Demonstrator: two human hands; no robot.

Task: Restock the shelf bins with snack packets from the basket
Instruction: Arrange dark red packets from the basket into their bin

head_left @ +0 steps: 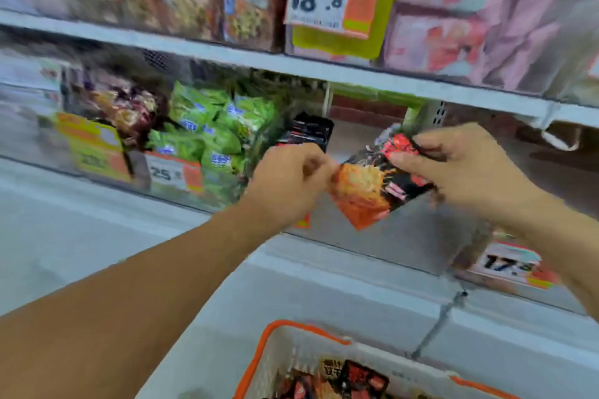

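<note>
Down at the bottom, closest to us, is the basket (259,363) with its orange rim. More snack packets (350,377) lie inside it, waiting their turn.

Higher up, both hands are raised in front of the shelf. The left hand (288,185) has its fingers curled, and it pinches the orange corner of one red and black packet (372,185). The right hand (466,168) pinches the dark top end of the same packet, thumb on the front. So the packet hangs between the two hands, up in the air, tilted, just in front of the bin.

Behind it is the bin (363,142) it should go into. That bin looks nearly bare, with one dark packet (308,134) of the same kind standing at the left side. Next door on the left sits a pile of green packets (207,129).

To do this step well, I think the hands should lift the packet over the clear front wall, stand it beside the dark one with the picture facing out, and let go gently so it does not flop. The picture is blurry, so small details are hard to tell.
</note>
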